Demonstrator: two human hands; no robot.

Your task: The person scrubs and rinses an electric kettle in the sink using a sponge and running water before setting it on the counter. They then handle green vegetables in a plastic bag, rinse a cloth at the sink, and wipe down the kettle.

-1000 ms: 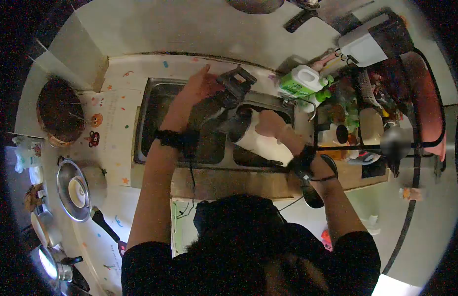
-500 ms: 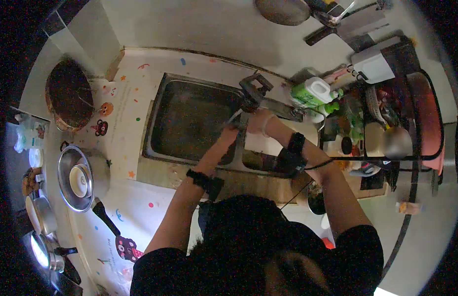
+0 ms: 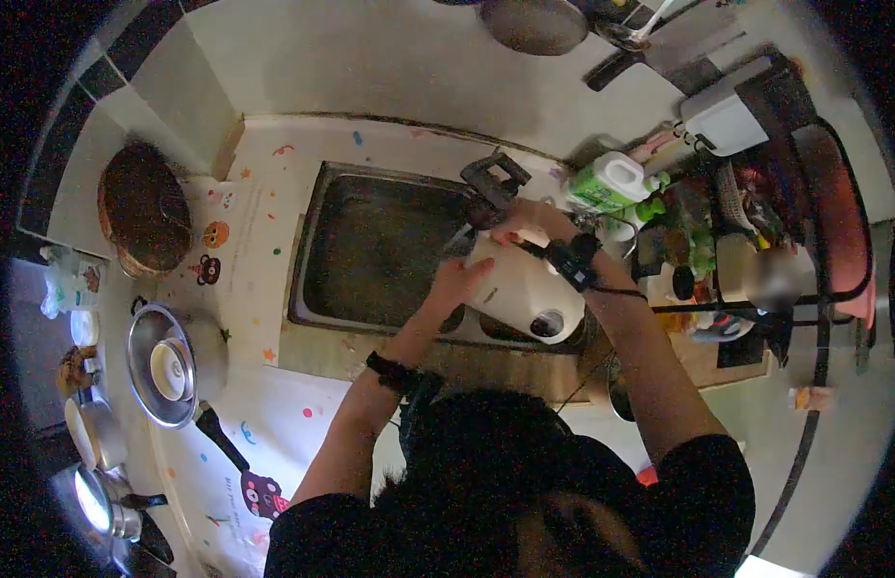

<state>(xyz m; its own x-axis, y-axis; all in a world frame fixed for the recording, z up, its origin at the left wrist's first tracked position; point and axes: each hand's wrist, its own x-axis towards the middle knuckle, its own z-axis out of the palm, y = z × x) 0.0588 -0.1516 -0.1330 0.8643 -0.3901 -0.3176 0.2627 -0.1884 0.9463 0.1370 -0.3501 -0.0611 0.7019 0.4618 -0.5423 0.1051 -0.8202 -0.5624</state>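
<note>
My left hand is over the divider between the two sink basins, its thumb spread away from the fingers. My right hand is just below the dark faucet, and its fingers are mostly hidden. A short black piece shows beside it; I cannot tell whether it is held or belongs to the wrist device. Between my hands and the faucet is a blurred grey streak, either water or metal. A white cutting board with a round hole lies over the right basin, under my hands.
The large left basin is beside my left hand. A green and white detergent jug and a black rack with bottles stand to the right. On the left are a metal bowl in a pot and a brown basket.
My left hand has turned, with its thumb now spread. My right hand has shifted slightly right and its forearm upward, showing more of the cutting board. The whole view has shifted a little.
</note>
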